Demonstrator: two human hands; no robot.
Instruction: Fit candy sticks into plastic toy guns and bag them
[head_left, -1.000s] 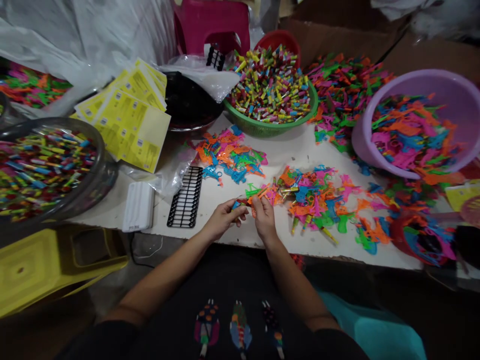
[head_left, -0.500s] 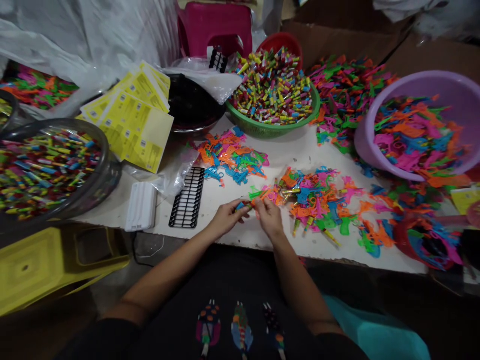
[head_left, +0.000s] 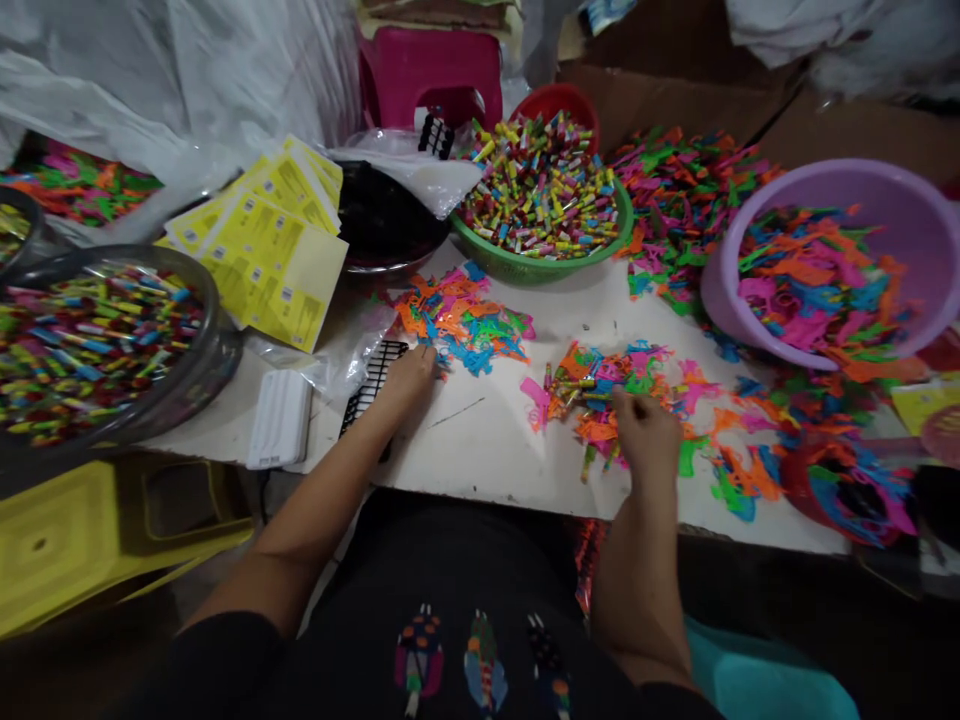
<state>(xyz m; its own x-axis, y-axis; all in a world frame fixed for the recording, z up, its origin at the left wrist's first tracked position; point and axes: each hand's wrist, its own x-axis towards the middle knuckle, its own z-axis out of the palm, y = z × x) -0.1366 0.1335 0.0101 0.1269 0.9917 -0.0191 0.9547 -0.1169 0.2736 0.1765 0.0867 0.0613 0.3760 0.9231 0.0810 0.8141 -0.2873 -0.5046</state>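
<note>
Cluttered white desk [head_left: 480,470], heaps of bright plastic everywhere, two hands busy at two spots.
Looks to me like a picking step: the right hand [head_left: 651,430] is down at the right pile [head_left: 600,385] of mixed plastic pieces and striped tubes, fingers curled in, and I can't tell if anything's pinched in there. The left hand [head_left: 409,385] is well apart from it, fingers bent downward over the black rack [head_left: 371,380], right by the near edge of the left pile [head_left: 469,315]; its fingertips are hidden, so no clue on its grip either. Green basin [head_left: 525,268] full of tubes sits behind, purple tub [head_left: 900,190] off to the right. I'd say the next move calls for a light fingertip pinch, since those pieces overlap and could drag neighbours along.
</note>
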